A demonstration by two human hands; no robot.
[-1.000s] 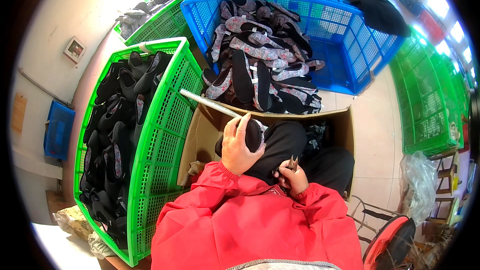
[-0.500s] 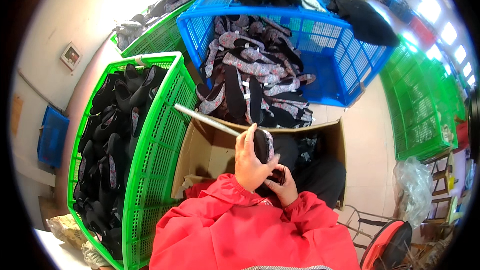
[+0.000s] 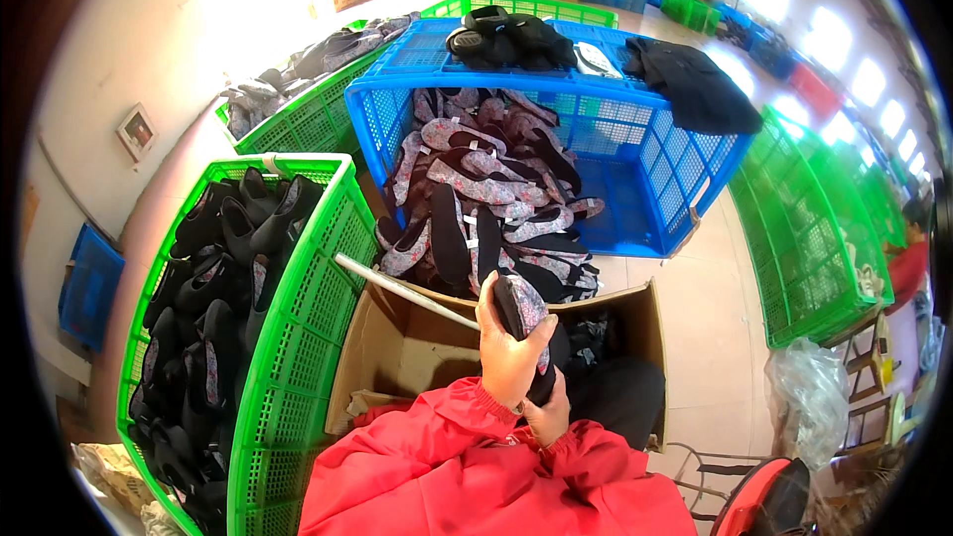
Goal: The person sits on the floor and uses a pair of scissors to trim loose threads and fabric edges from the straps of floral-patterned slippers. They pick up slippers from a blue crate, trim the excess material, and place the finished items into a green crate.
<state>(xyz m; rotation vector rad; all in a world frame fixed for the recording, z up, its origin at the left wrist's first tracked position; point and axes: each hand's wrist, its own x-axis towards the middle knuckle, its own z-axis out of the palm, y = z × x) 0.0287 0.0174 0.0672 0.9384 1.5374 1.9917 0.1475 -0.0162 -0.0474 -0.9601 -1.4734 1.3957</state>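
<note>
In front of my chest, a black slip-on shoe with a grey-and-pink flower-patterned side [image 3: 528,304] is held between both hands. My left hand [image 3: 504,355] wraps around its upper part, thumb across the patterned side. At the lower end my right hand [image 3: 548,413] is closed on the shoe; its fingers are partly hidden. A pale rod [image 3: 402,288] runs from the green crate's side to just behind my left hand. Below the hands an open cardboard box [image 3: 372,337] surrounds my dark-trousered legs, with dark items inside it at the right.
A blue crate [image 3: 685,154] lies on its side ahead, spilling patterned shoes [image 3: 486,189]; black shoes [image 3: 511,43] and dark cloth [image 3: 695,84] rest on top. Left stands a green crate [image 3: 298,337] of black shoes. More green crates [image 3: 804,228] and a plastic bag [image 3: 809,397] are right.
The view has tilted up, so the crates sit lower in the picture. The shoe has turned in my hands, and more of its patterned side now shows.
</note>
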